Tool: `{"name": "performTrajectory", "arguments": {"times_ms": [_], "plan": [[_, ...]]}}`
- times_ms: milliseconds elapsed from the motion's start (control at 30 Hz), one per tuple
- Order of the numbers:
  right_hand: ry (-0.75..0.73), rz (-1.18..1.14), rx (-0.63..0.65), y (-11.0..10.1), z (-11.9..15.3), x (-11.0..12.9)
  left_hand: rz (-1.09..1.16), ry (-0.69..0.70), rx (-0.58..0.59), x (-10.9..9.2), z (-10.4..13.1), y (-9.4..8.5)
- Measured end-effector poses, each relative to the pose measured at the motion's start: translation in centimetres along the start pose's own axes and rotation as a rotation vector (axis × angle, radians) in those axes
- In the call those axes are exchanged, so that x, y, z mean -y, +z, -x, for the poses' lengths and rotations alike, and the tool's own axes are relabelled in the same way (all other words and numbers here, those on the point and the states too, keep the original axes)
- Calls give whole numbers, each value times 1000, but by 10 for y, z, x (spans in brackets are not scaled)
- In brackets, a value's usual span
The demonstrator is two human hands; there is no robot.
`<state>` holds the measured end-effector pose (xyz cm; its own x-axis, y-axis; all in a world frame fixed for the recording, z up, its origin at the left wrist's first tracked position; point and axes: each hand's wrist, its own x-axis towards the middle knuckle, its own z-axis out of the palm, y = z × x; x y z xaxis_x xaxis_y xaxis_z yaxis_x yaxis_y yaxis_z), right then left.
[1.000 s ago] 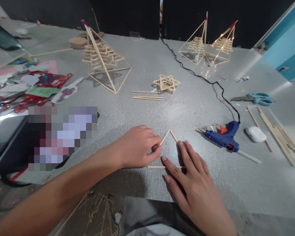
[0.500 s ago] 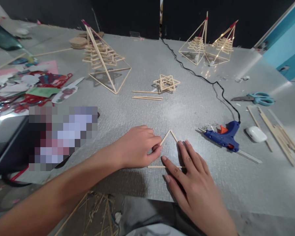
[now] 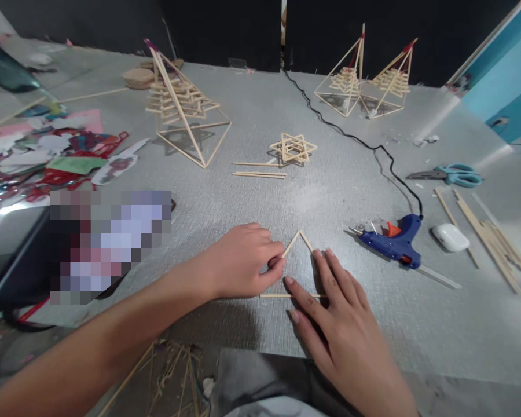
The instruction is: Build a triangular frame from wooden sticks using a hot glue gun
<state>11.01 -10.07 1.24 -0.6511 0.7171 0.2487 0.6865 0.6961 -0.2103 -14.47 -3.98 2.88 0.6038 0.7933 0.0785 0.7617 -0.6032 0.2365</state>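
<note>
Near the front edge of the surface (image 3: 226,202), our left hand (image 3: 247,259) pinches the stick triangle (image 3: 274,296); our right hand (image 3: 342,313), fingers partly spread, presses it. Its tip meets, gluing unclear; beyond, one star stack (image 3: 293,149) is built, loose sticks (image 3: 260,174) unused.

I get a pale straw colour from the nearest sticks (image 3: 275,296), and the same tone from the little star (image 3: 294,152) behind them. The table (image 3: 226,214) reads silvery grey to me, with a fine streaked pattern. My feed shows the glue gun (image 3: 388,246) in deep blue, its trigger (image 3: 391,230) orange, its cord (image 3: 349,134) black. I make out light blue scissor handles (image 3: 464,175), a white case (image 3: 450,237), purple topping the left pyramid (image 3: 176,104), red topping both far pyramids (image 3: 393,81), and green paper (image 3: 76,165).
</note>
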Motion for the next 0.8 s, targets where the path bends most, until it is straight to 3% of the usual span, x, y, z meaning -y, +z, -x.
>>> {"name": "performTrajectory", "arguments": {"times_ms": [800], "plan": [[1, -6, -11, 0, 1, 1, -10, -10, 1, -1, 1, 0]]}}
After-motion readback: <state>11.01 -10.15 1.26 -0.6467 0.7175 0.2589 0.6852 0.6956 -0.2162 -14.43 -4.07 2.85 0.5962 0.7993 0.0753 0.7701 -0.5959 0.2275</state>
